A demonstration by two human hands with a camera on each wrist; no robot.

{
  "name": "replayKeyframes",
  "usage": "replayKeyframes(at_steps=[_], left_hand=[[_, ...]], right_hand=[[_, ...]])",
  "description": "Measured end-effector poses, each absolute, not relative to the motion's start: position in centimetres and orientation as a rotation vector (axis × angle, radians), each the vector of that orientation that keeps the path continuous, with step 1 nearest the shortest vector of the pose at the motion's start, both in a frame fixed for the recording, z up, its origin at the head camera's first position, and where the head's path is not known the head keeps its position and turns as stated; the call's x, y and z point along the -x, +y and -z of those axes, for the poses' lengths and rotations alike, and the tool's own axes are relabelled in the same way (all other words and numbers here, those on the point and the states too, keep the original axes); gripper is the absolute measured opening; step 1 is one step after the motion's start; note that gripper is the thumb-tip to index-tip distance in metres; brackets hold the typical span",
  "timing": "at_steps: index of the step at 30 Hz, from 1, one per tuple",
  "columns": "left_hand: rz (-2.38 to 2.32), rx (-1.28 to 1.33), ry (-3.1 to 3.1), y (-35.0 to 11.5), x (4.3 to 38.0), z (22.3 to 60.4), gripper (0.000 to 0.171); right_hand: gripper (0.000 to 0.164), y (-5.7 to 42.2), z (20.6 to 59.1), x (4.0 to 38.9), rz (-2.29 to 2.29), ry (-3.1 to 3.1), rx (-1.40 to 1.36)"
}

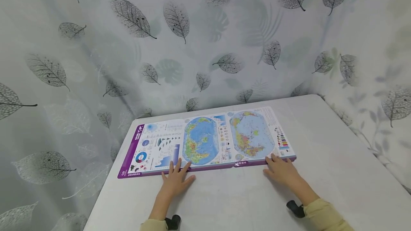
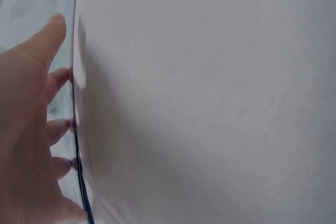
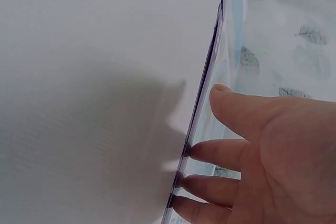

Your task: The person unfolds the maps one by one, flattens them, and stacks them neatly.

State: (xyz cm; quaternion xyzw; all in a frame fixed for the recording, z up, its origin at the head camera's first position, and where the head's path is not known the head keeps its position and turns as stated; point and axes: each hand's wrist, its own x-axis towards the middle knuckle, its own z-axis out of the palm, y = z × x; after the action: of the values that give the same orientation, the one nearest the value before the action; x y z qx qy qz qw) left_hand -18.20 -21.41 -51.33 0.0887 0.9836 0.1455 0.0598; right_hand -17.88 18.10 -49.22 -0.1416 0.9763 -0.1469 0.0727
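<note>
A wide printed world map sheet (image 1: 207, 142) with a purple border lies on the white table. It looks folded or layered, and its front edge shows some thickness. My left hand (image 1: 174, 181) rests its spread fingertips on the near edge, left of the middle. Toward the right end of that same edge, the fingers of my right hand (image 1: 282, 171) touch the sheet. In the left wrist view, several fingertips of the left hand (image 2: 26, 114) meet the thin edge (image 2: 74, 98). The right wrist view shows the right hand (image 3: 273, 145) with fingertips against the edge (image 3: 206, 74), thumb apart.
The white table (image 1: 231, 195) extends in front of the sheet and to its right. A leaf-patterned curtain (image 1: 192, 52) hangs behind and along both sides. Black wrist devices (image 1: 173, 222) sit at the sleeve ends (image 1: 325, 215).
</note>
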Motion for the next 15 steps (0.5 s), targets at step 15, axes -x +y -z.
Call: replayKeyframes(at_steps=[15], left_hand=[[-0.495, -0.236, 2.997, -21.87, 18.12, 51.34, 0.065]], right_hand=[[0.051, 17.32, 49.69, 17.53, 0.459, 2.971, 0.433]])
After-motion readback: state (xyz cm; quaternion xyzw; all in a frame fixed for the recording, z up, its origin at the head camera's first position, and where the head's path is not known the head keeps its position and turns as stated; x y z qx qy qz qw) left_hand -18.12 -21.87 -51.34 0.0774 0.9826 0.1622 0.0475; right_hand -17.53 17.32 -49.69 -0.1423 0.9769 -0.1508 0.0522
